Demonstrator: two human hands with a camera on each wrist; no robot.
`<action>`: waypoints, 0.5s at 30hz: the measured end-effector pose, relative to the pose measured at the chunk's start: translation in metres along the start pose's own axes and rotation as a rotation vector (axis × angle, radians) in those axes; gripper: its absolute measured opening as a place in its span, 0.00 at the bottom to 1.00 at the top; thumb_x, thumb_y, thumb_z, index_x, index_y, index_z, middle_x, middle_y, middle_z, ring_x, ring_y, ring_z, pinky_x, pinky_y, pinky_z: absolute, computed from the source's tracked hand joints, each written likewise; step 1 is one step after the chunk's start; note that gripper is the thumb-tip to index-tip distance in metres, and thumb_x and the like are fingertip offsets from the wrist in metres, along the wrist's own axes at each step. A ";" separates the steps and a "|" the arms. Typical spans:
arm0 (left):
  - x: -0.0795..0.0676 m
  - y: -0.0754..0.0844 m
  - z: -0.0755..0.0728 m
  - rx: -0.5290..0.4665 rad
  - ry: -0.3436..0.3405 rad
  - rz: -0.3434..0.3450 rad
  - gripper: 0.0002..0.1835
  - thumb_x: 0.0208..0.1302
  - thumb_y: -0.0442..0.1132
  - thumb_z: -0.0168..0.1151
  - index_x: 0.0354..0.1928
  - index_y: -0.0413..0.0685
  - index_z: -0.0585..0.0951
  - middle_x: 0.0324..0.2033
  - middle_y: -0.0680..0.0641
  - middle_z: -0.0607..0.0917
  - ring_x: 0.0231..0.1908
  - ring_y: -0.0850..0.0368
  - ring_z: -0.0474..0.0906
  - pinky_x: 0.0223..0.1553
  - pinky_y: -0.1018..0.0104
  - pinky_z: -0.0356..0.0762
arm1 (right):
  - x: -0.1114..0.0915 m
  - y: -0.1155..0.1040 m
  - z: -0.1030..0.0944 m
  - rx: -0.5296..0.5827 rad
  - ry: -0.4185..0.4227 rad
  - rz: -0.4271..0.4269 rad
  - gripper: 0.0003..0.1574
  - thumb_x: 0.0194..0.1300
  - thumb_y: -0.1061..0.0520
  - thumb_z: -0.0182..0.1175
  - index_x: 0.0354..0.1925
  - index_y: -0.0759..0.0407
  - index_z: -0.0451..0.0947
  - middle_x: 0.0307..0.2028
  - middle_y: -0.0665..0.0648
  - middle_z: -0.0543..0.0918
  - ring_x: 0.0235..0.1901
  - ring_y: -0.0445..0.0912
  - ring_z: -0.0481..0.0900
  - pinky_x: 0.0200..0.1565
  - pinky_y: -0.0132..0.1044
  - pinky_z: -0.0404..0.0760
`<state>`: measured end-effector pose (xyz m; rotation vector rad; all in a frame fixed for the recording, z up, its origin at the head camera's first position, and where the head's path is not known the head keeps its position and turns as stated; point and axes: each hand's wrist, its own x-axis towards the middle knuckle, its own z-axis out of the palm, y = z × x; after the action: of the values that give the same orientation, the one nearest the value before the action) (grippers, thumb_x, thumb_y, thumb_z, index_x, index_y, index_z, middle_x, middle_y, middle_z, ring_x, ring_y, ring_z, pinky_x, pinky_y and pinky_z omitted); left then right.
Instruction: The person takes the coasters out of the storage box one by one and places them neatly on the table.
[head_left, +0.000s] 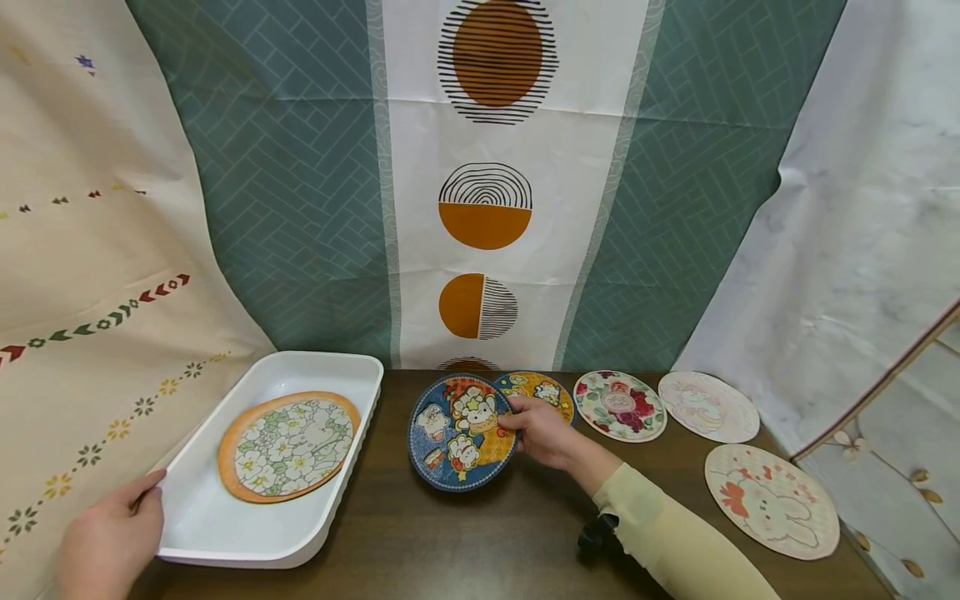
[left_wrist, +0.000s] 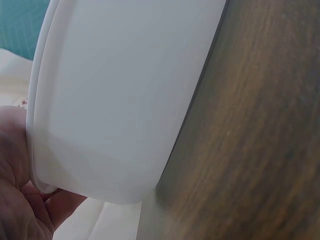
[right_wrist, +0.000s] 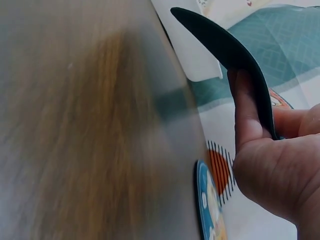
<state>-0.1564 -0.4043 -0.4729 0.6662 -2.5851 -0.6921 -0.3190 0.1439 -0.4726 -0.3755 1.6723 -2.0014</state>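
Observation:
My right hand (head_left: 551,433) pinches a round blue mat (head_left: 459,433) with cartoon characters by its right edge, lifted above the table. The right wrist view shows the mat's dark underside (right_wrist: 220,42), slightly bent, with fingers beneath it and the thumb on the other side. At the near left corner, my left hand (head_left: 112,533) grips the rim of a white tray (head_left: 225,542), whose side wall (left_wrist: 115,100) fills much of the left wrist view. Inside lies a floral round mat (head_left: 296,450), overlapping an orange one (head_left: 232,467) that is mostly hidden.
Along the back of the brown table (head_left: 420,542) lie a yellow-and-blue mat (head_left: 551,390), partly covered by my hand, a rose-patterned mat (head_left: 620,406) and a pale mat (head_left: 708,407). A rabbit mat (head_left: 772,502) lies at right. Hanging cloths border the table.

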 end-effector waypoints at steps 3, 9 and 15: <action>0.000 0.000 0.000 0.001 0.007 0.004 0.19 0.78 0.34 0.58 0.63 0.29 0.84 0.59 0.24 0.84 0.57 0.21 0.81 0.56 0.28 0.78 | -0.008 -0.001 -0.007 0.005 0.005 0.016 0.26 0.86 0.64 0.52 0.75 0.75 0.70 0.52 0.58 0.91 0.46 0.47 0.93 0.47 0.42 0.94; 0.001 0.001 -0.001 0.009 0.000 -0.012 0.19 0.78 0.34 0.57 0.63 0.30 0.84 0.60 0.25 0.84 0.58 0.21 0.81 0.58 0.28 0.77 | -0.023 -0.002 -0.025 -0.010 -0.010 0.020 0.28 0.88 0.63 0.51 0.77 0.76 0.67 0.56 0.59 0.89 0.50 0.48 0.92 0.52 0.44 0.93; 0.000 0.003 -0.001 0.004 0.003 -0.007 0.19 0.78 0.33 0.58 0.63 0.29 0.84 0.59 0.25 0.84 0.59 0.20 0.80 0.58 0.28 0.77 | -0.038 -0.004 -0.043 -0.019 0.041 0.036 0.28 0.87 0.63 0.52 0.77 0.77 0.66 0.54 0.59 0.90 0.49 0.48 0.93 0.52 0.45 0.93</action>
<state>-0.1566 -0.4025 -0.4703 0.6771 -2.5833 -0.6871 -0.3099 0.2012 -0.4739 -0.3111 1.7122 -1.9804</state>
